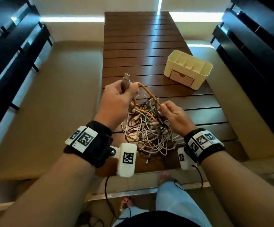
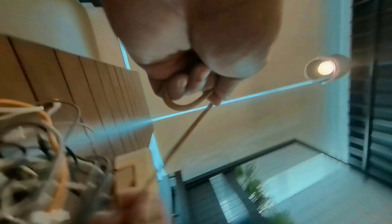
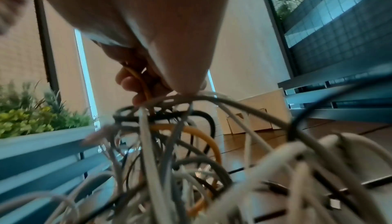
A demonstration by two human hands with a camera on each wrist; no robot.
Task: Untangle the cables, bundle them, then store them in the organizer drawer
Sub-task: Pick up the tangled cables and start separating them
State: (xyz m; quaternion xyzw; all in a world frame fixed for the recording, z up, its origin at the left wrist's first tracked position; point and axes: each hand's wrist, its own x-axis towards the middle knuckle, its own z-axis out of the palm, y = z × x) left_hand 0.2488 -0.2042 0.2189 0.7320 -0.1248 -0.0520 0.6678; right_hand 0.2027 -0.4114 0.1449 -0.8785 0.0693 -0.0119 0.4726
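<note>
Both hands raised over tangle (image 1: 149, 128): left hand (image 1: 116, 99), right hand (image 1: 174, 115) pinching orange cable (image 1: 147, 91).

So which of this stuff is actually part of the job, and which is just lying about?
Part of the job:
- orange cable, held by left hand and right hand
- cable tangle
- organizer with its drawer

Just there:
- table
- plants
- dark chairs
</note>
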